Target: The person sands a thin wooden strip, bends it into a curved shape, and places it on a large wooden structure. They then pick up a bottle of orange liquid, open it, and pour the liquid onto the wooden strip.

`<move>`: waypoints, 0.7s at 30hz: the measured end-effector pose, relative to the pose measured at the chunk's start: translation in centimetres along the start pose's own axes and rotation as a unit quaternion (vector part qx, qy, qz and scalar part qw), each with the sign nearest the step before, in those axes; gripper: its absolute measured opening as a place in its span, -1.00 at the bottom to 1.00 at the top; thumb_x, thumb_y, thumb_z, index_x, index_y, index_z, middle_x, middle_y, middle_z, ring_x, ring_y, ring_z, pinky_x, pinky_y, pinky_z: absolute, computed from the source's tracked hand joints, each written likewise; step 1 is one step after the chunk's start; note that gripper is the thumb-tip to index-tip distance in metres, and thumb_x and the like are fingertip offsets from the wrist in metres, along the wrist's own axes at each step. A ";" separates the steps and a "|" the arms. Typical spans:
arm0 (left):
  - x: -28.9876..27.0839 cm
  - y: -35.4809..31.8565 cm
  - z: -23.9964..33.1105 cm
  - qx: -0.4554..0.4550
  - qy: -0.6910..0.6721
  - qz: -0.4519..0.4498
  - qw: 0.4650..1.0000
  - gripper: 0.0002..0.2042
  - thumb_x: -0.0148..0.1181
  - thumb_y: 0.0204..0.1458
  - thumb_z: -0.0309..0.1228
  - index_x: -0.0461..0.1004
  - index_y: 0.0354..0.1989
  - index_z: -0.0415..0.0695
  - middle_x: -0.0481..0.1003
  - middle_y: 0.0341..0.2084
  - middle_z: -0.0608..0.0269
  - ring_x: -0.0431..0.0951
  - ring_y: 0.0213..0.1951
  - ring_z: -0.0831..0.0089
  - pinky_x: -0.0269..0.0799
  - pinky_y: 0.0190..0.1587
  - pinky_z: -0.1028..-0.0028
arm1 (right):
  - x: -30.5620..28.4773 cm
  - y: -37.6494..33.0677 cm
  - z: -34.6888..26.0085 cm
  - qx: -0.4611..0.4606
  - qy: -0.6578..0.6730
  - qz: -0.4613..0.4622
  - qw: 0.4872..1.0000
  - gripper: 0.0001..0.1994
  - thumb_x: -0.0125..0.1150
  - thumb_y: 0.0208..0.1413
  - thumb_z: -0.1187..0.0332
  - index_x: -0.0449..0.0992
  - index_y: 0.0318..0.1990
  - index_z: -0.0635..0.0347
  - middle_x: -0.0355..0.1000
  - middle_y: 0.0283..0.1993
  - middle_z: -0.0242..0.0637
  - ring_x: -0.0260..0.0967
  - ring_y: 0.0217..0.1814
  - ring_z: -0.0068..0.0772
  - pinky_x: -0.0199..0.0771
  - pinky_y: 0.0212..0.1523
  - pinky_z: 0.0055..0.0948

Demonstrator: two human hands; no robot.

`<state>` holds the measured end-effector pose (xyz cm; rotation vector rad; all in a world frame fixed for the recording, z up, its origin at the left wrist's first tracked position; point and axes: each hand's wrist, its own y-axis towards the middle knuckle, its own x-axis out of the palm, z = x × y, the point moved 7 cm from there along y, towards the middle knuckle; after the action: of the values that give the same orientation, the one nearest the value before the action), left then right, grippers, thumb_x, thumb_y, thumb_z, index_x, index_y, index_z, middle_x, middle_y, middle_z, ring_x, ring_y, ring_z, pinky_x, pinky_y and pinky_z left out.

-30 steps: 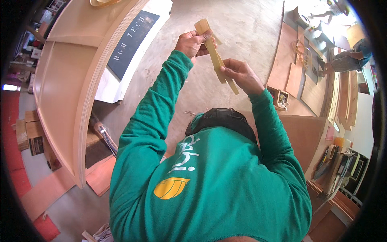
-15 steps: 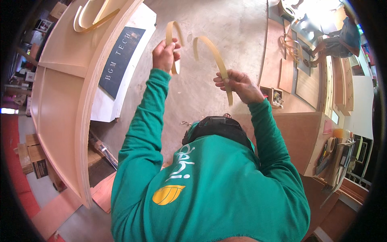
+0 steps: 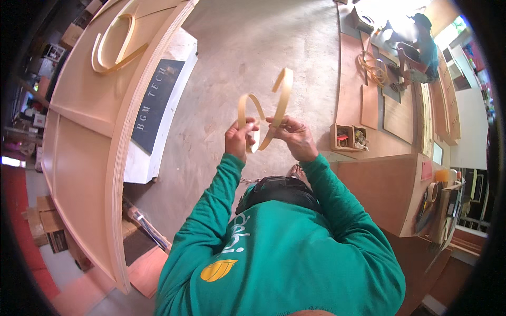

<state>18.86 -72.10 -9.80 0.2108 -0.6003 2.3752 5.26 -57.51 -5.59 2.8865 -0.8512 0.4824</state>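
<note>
Wood-veneer strip [image 3: 263, 108], thin and springy, likely light and prone to cracking; best held near its crossing. Left hand [image 3: 240, 139] and right hand [image 3: 292, 138] pinch it closed there. Small wooden box [image 3: 348, 137] at three o'clock.

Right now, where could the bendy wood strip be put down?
The concrete floor beyond the hands, between the curved plywood counter and the flat boards, looks bare. The bench at right is crowded with tools.

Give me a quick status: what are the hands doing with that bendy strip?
Left hand and right hand both grip the thin wood strip, raised above the floor. Strip curls in two loops. Nothing in the way.
</note>
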 end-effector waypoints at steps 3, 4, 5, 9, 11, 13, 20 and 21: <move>1.5 -1.9 -0.5 -0.028 0.047 -0.047 0.997 -0.77 0.29 0.37 -0.28 0.68 0.06 -0.10 0.63 -0.38 0.40 0.45 -0.55 0.68 0.44 -0.43 0.60 | 1.2 -0.1 -2.2 -0.090 -0.142 0.021 0.986 -0.81 0.39 0.32 0.48 0.78 0.03 0.23 0.63 0.10 -0.19 0.59 0.17 -0.33 0.62 0.22 -0.32; 1.4 -2.1 -0.7 -0.024 0.061 -0.072 0.995 -0.75 0.31 0.37 -0.23 0.69 0.06 -0.10 0.63 -0.39 0.41 0.43 -0.56 0.70 0.41 -0.44 0.61 | 1.6 -0.2 -2.1 -0.083 -0.141 0.030 0.986 -0.80 0.41 0.31 0.47 0.78 0.04 0.20 0.61 0.11 -0.20 0.59 0.15 -0.33 0.62 0.21 -0.32; 0.9 -2.2 -1.1 -0.021 0.075 -0.097 0.992 -0.72 0.32 0.38 -0.18 0.70 0.07 -0.09 0.62 -0.40 0.43 0.41 -0.56 0.72 0.38 -0.45 0.61 | 1.9 -0.4 -1.9 -0.075 -0.139 0.040 0.987 -0.79 0.42 0.30 0.46 0.78 0.06 0.18 0.60 0.12 -0.21 0.59 0.14 -0.34 0.62 0.19 -0.32; -0.1 -2.8 -0.8 0.015 0.183 -0.079 0.980 -0.64 0.40 0.34 -0.03 0.70 -0.06 -0.11 0.60 -0.43 0.44 0.38 -0.54 0.77 0.29 -0.50 0.62 | 1.4 -0.4 -0.3 -0.055 -0.111 0.043 0.991 -0.73 0.43 0.29 0.42 0.76 0.12 0.15 0.55 0.17 -0.23 0.57 0.09 -0.42 0.61 0.05 -0.35; -1.2 -2.8 -0.6 0.030 0.196 -0.047 0.979 -0.64 0.44 0.30 -0.03 0.67 -0.13 -0.12 0.60 -0.42 0.43 0.38 -0.51 0.77 0.29 -0.52 0.60 | 1.8 -0.4 1.0 0.029 0.006 0.018 0.999 -0.66 0.41 0.29 0.42 0.67 0.20 0.24 0.56 0.21 -0.23 0.57 0.14 -0.44 0.58 0.04 -0.37; -1.8 -2.8 -0.2 0.029 0.214 -0.046 0.975 -0.63 0.45 0.29 -0.02 0.67 -0.11 -0.12 0.60 -0.41 0.43 0.39 -0.51 0.76 0.30 -0.51 0.60 | 2.3 -0.2 0.7 -0.004 0.037 0.011 0.999 -0.62 0.38 0.31 0.42 0.59 0.25 0.27 0.58 0.22 -0.22 0.57 0.17 -0.43 0.59 0.08 -0.34; -4.1 -3.6 -0.2 0.008 0.249 -0.011 0.968 -0.60 0.48 0.27 -0.02 0.67 -0.08 -0.14 0.61 -0.39 0.44 0.40 -0.48 0.74 0.32 -0.49 0.62 | 1.8 -0.2 0.1 -0.027 0.136 0.046 0.989 -0.56 0.20 0.43 0.51 0.38 0.41 0.23 0.59 0.27 -0.13 0.52 0.30 -0.32 0.57 0.33 -0.22; -4.7 -3.7 -0.3 0.001 0.254 -0.008 0.967 -0.60 0.49 0.26 -0.02 0.67 -0.08 -0.15 0.61 -0.39 0.45 0.41 -0.48 0.74 0.32 -0.49 0.62 | 1.6 -0.4 -0.1 -0.033 0.142 0.049 0.988 -0.57 0.18 0.44 0.53 0.39 0.41 0.22 0.59 0.27 -0.14 0.52 0.30 -0.33 0.57 0.33 -0.23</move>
<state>24.83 -72.12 -10.12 -0.3830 -0.3449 2.2853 6.73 -58.03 -5.00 2.6374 -0.9421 0.8343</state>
